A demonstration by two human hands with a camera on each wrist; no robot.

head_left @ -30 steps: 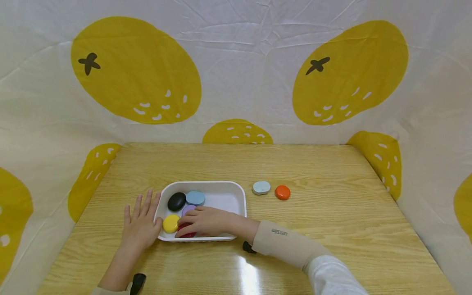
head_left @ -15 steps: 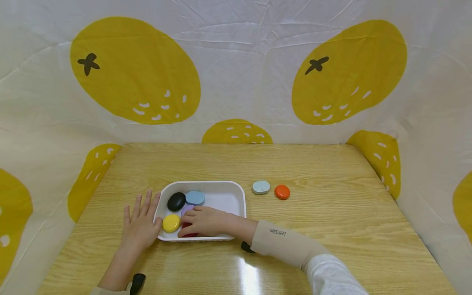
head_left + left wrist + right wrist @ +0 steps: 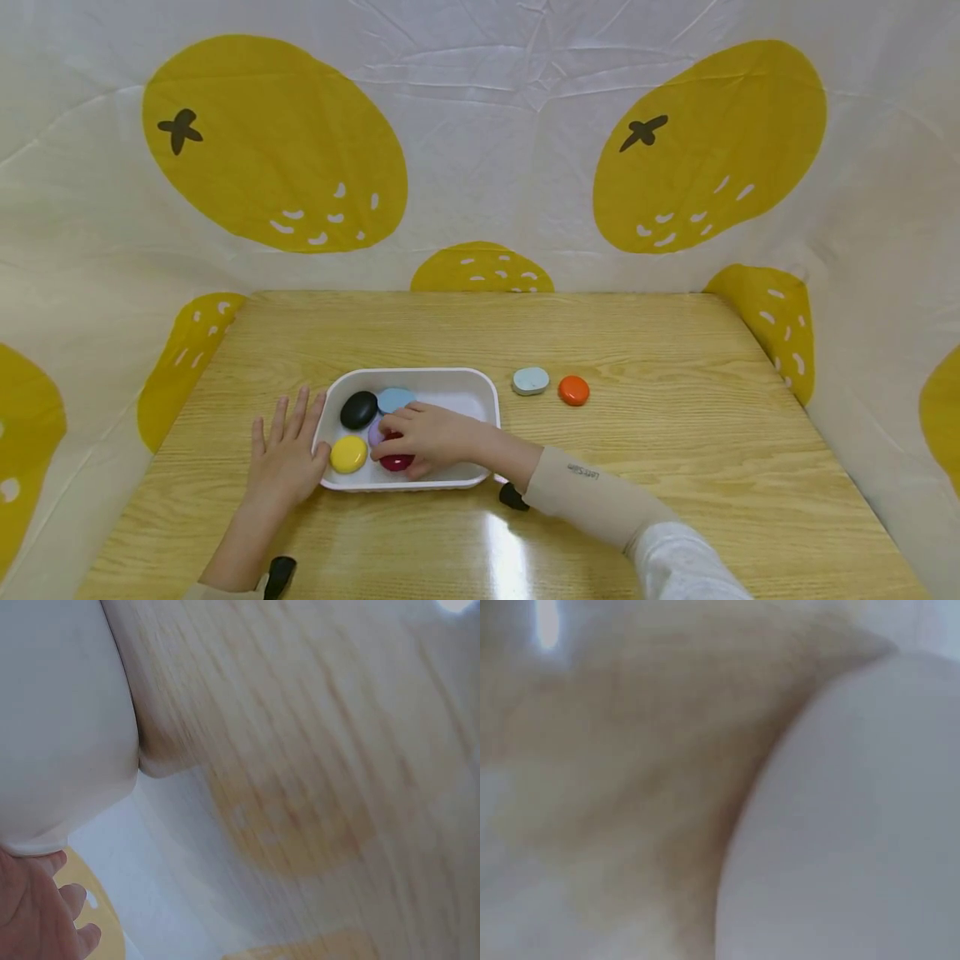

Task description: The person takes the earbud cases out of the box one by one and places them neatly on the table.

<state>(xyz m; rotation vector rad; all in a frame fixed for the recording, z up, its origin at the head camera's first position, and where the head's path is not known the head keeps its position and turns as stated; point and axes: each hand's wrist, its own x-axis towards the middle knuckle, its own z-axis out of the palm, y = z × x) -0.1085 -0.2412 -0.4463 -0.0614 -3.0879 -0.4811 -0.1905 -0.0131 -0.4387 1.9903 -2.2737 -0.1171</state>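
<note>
Inside white tray [image 3: 463,393], right hand [image 3: 426,433] pinching red stone [image 3: 396,462], now farther from yellow stone [image 3: 348,455], left hand [image 3: 288,457] spread outside

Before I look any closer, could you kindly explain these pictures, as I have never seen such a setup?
Of course. There is no robot here, just a person's two bare hands. The wide picture comes from a camera worn on the head, looking forward and down. The other two come from cameras on the wrists; the right one is badly blurred.

On the wooden table sits a white tray. Inside are black, yellow, light blue, purple and dark red pieces. A pale piece and an orange one lie outside it.

The left hand, fingers spread, rests against the tray's side. The right hand holds the dark red piece; I can't tell whether it is lifted.
</note>
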